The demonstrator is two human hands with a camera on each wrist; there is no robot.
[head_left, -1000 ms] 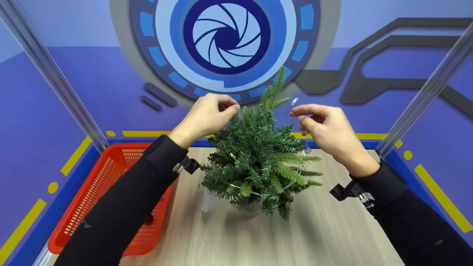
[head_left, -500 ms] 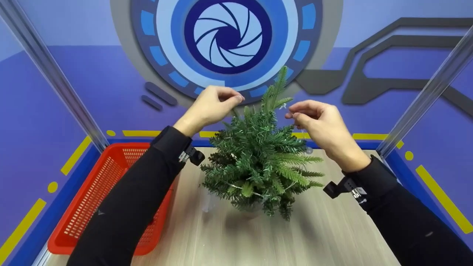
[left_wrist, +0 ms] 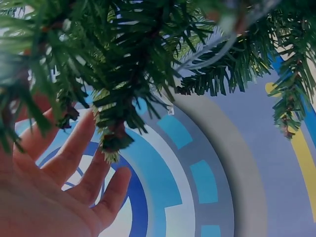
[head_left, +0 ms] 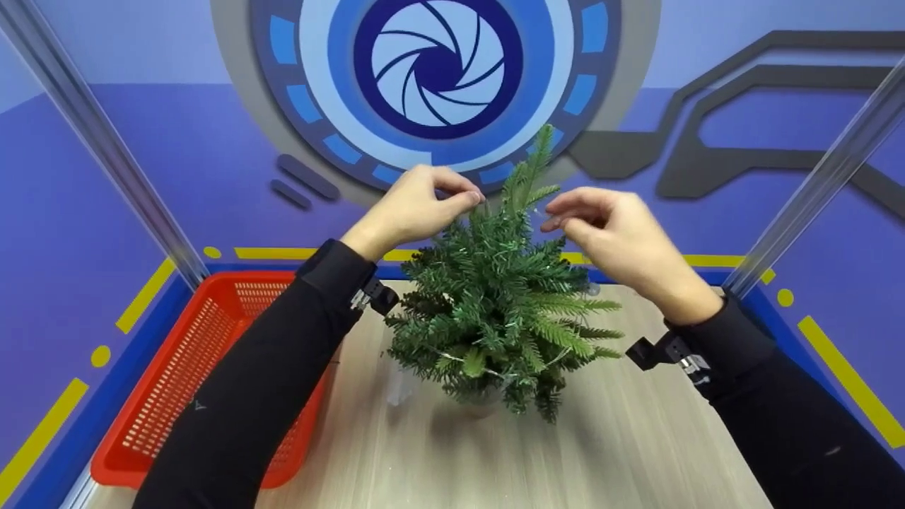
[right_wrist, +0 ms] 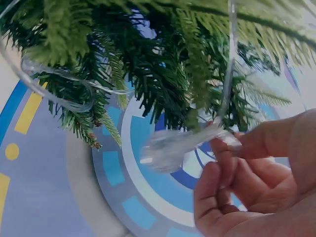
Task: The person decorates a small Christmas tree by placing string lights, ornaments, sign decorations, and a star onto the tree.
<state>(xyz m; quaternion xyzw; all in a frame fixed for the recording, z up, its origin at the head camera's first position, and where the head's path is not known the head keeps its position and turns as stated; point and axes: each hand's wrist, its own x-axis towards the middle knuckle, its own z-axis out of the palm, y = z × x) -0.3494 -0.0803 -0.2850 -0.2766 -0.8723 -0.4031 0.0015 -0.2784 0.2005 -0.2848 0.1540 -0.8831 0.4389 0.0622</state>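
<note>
Now both hands [head_left: 417, 208] sit closer to the tree [head_left: 498, 311].

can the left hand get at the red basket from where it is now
Probably yes. The left hand is up at the small green tree's top, pinching at a sprig, and the red basket lies open-topped below that arm with nothing between. It would have to let go first.
</note>
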